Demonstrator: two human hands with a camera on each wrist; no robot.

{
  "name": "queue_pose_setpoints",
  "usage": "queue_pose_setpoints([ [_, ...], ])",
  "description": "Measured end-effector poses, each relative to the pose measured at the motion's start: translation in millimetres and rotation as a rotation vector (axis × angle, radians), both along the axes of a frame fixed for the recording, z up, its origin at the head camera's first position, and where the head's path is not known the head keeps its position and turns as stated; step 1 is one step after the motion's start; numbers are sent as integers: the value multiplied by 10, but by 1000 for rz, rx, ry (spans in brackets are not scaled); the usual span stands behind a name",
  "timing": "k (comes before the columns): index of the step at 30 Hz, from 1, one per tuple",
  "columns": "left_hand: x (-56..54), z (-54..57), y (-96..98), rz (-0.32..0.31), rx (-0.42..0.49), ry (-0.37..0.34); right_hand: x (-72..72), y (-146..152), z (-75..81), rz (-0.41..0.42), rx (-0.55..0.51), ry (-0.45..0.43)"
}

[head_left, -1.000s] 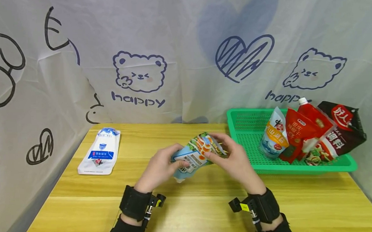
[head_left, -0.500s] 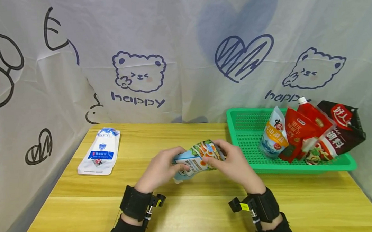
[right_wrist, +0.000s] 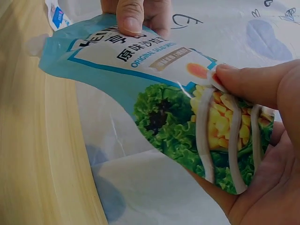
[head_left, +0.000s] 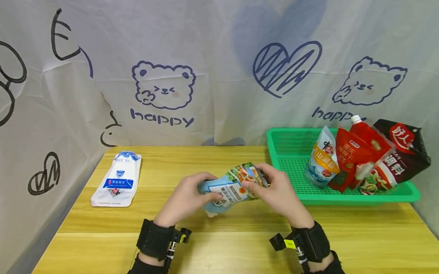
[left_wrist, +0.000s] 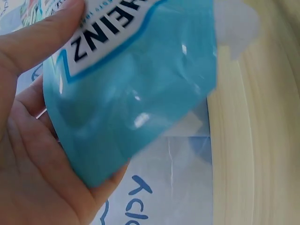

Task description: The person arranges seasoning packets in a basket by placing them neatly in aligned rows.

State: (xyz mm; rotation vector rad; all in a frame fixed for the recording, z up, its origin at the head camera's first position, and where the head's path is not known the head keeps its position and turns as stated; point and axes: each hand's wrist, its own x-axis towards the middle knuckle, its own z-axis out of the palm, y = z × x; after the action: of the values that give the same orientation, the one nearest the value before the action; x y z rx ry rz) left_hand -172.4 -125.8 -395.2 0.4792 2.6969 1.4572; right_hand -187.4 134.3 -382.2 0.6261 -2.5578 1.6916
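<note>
One light-blue soft plastic pouch with a salad picture and HEINZ lettering is held over the table, its white spout cap pointing to the person's left. The left hand grips the spout end, thumb across the printing and fingers behind; the right hand pinches the salad-picture end, thumb in front. Both are curled only as far as the pouch's thickness allows.

Compared with a second ago, the salad-picture end and right hand sit slightly lower, bringing the pouch closer to level, and the left wrist has edged left. That looks like handling of the pouch between two maintained grips, not a release.

To the right, the green perforated plastic basket holds a clear-bottomed blue-and-orange pouch, red plastic pouches and a glossy black-and-red bag. At far left, a flat white-and-blue packet lies on the yellow wood-grain table, apart from both hands.
</note>
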Motion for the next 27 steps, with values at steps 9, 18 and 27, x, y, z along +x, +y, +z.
queue_pose_setpoints([
  [9,-27,12,-140,131,48,46,-2,13,28,-111,-122,22],
  [18,-66,-1,-133,127,306,-47,10,24,31,-205,-242,45],
  [27,-57,-4,-82,54,434,-42,19,-33,18,-170,-284,-3],
])
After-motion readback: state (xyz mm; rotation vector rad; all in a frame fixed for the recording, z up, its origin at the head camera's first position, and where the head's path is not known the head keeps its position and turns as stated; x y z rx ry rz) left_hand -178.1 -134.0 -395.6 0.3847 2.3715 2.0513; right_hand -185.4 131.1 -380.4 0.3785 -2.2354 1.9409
